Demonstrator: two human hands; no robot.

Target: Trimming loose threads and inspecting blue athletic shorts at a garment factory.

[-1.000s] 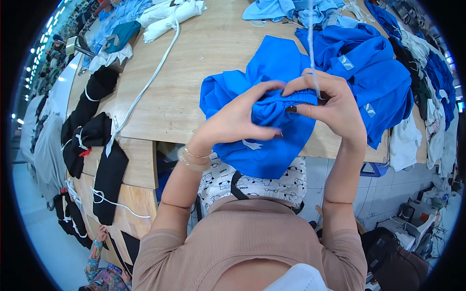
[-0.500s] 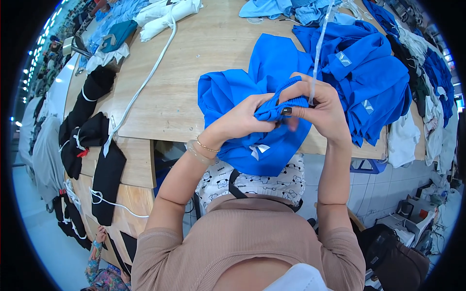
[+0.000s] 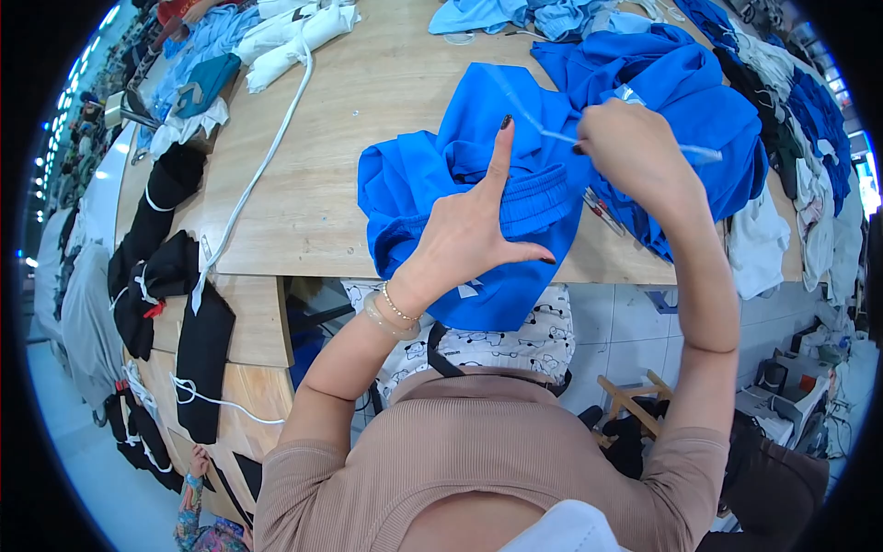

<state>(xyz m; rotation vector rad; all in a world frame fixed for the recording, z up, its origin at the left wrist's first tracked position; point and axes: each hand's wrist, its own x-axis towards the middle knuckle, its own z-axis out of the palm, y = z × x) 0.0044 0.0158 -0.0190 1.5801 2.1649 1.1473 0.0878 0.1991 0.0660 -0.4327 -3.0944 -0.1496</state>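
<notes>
A blue garment (image 3: 478, 120) with a gathered elastic waistband (image 3: 538, 204) lies in front of me at the table's near edge. My left hand (image 3: 463, 225) rests on it, open, with forefinger and thumb spread wide against the waistband. To the right and a little above, my right hand (image 3: 635, 147) is closed on a thin translucent whitish strip (image 3: 543, 132). One end of the strip trails left over the garment and another piece sticks out to the right; both look smeared by motion. The right fingertips are partly hidden.
More blue garments (image 3: 681, 74) are heaped at the right. Slender metal tools (image 3: 602, 213) lie between the pile and my garment. A white cord (image 3: 267, 161) crosses the wooden table (image 3: 368, 55) on the left, near rolled black garments (image 3: 204, 359). Another person's arm (image 3: 190, 497) shows lower left.
Both hands have let go of the waistband, which now lies on the table. My left hand has spread open; my right hand has swung right and up with the strip.
</notes>
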